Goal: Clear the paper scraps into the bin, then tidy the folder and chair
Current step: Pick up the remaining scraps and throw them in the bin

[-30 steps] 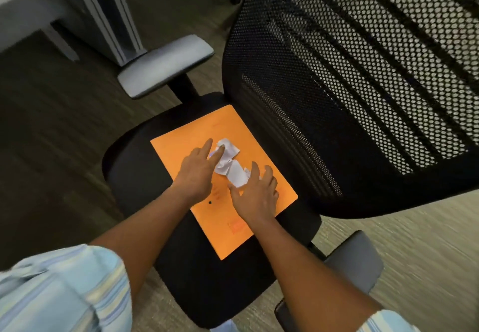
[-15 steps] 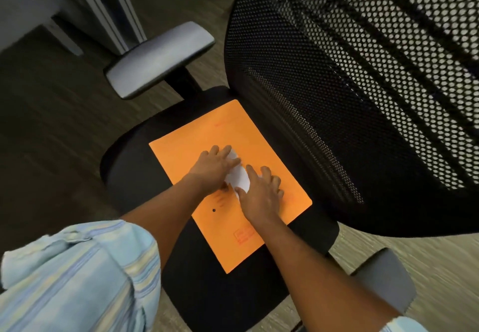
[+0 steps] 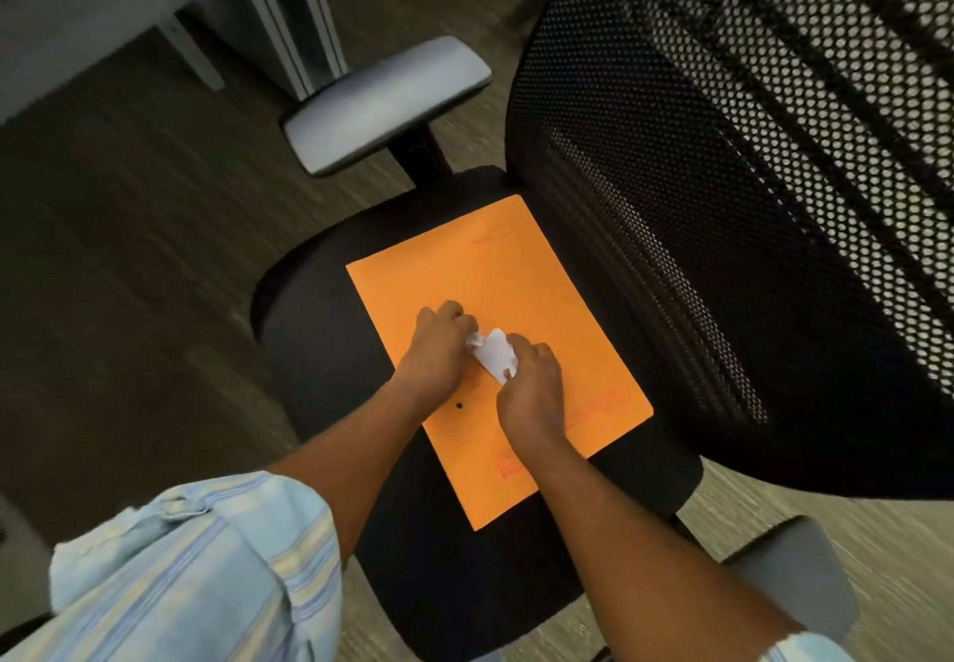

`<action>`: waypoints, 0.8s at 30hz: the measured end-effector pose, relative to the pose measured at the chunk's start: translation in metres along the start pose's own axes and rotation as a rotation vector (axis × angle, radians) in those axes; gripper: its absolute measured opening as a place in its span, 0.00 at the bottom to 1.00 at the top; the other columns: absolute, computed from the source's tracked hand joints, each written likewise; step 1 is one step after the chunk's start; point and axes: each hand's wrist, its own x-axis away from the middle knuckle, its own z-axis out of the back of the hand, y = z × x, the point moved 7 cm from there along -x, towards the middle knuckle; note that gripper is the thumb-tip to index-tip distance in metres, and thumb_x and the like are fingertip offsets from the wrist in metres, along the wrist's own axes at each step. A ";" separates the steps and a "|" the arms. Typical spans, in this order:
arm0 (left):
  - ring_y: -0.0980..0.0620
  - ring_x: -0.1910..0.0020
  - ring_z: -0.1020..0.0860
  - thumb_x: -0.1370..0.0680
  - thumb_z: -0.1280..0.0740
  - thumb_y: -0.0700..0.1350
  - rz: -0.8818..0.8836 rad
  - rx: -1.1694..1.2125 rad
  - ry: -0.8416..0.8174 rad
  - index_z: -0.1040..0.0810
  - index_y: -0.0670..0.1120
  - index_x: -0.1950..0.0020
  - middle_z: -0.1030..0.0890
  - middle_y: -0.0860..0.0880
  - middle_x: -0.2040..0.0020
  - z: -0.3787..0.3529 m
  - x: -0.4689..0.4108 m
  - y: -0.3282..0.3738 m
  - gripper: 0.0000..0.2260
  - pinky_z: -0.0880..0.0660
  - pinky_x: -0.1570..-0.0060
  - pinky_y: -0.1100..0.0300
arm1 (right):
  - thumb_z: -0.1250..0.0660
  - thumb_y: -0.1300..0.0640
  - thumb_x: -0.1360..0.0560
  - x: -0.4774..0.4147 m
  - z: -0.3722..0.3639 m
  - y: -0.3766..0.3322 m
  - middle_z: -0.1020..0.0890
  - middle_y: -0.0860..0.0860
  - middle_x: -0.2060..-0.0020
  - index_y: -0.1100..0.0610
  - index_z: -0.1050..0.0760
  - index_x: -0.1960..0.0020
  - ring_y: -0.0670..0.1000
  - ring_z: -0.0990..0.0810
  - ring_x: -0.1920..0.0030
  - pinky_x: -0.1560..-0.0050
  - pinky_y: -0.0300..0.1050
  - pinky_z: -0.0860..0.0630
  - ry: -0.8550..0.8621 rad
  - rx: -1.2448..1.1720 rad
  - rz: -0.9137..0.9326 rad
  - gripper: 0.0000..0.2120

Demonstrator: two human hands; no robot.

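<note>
While the orange folder (image 3: 495, 351) is lying mid-frame on the office chair (image 3: 320, 351), both hands, the left hand (image 3: 439, 351) and the right hand (image 3: 531, 387), are closing around the paper scraps (image 3: 493, 354), binning undone.

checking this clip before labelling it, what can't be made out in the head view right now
- Bin: not in the head view at all.
- Paper scraps: the left hand and right hand cover most of them, so their count is unclear.
- Red print on the orange folder: too small and blurred to read.
- Chair: the seat hides its base, and the frame edge cuts off the mesh back.
</note>
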 end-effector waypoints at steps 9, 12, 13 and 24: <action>0.47 0.53 0.24 0.26 0.36 0.33 0.295 0.406 0.228 0.19 0.38 0.52 0.24 0.43 0.50 0.032 0.037 -0.034 0.07 0.28 0.57 0.56 | 0.43 0.73 0.26 0.019 0.003 -0.023 0.26 0.55 0.44 0.56 0.29 0.34 0.56 0.26 0.46 0.46 0.52 0.26 0.072 0.001 0.111 0.24; 0.52 0.54 0.28 0.26 0.36 0.34 0.330 0.458 0.330 0.19 0.40 0.54 0.26 0.47 0.52 0.044 0.057 -0.049 0.06 0.33 0.57 0.61 | 0.42 0.72 0.26 0.029 -0.003 -0.039 0.27 0.55 0.44 0.55 0.29 0.33 0.55 0.26 0.47 0.46 0.53 0.25 0.080 0.016 0.152 0.24; 0.52 0.55 0.27 0.26 0.35 0.34 0.342 0.476 0.355 0.20 0.40 0.56 0.25 0.46 0.53 0.048 0.064 -0.054 0.05 0.32 0.59 0.63 | 0.42 0.73 0.26 0.032 -0.005 -0.045 0.27 0.55 0.43 0.56 0.29 0.33 0.55 0.26 0.46 0.46 0.54 0.25 0.082 0.020 0.169 0.24; 0.62 0.62 0.26 0.28 0.31 0.34 0.486 0.642 0.599 0.26 0.50 0.63 0.26 0.53 0.56 0.079 0.162 -0.128 0.12 0.32 0.64 0.73 | 0.44 0.75 0.30 0.095 -0.059 -0.118 0.27 0.55 0.47 0.59 0.26 0.38 0.53 0.27 0.49 0.49 0.46 0.27 0.018 -0.045 0.396 0.24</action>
